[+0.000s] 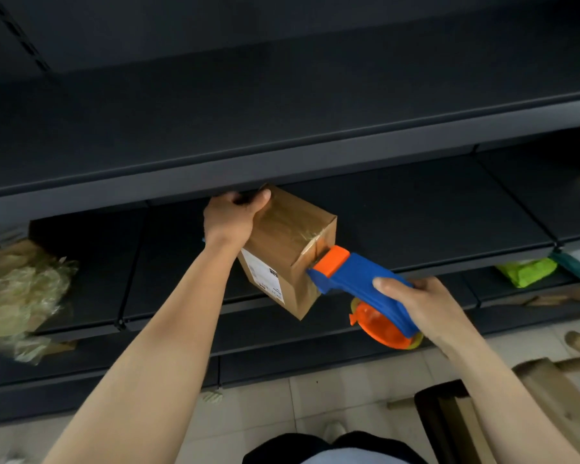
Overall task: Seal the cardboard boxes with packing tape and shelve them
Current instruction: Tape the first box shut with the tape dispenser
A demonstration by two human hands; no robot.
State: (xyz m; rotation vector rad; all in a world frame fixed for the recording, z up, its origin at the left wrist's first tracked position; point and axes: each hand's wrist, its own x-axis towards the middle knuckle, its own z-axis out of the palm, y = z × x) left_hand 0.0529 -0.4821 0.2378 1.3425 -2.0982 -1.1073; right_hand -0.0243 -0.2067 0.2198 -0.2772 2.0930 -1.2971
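A small brown cardboard box (283,242) with a white label on its near side is held up in front of the dark shelf (416,216). Shiny clear tape runs across its top and over the right edge. My left hand (231,217) grips the box's far left corner, thumb on top. My right hand (422,304) holds the handle of a blue and orange tape dispenser (352,276). The dispenser's orange head presses against the box's right end face. The orange tape roll hangs below my right hand.
Dark metal shelves fill the view above and below. A pile of pale plastic wrap (17,289) lies on the left shelf. A lime-green packet (526,271) sits at right. Flat cardboard and wooden pieces (556,396) stand on the tiled floor at lower right.
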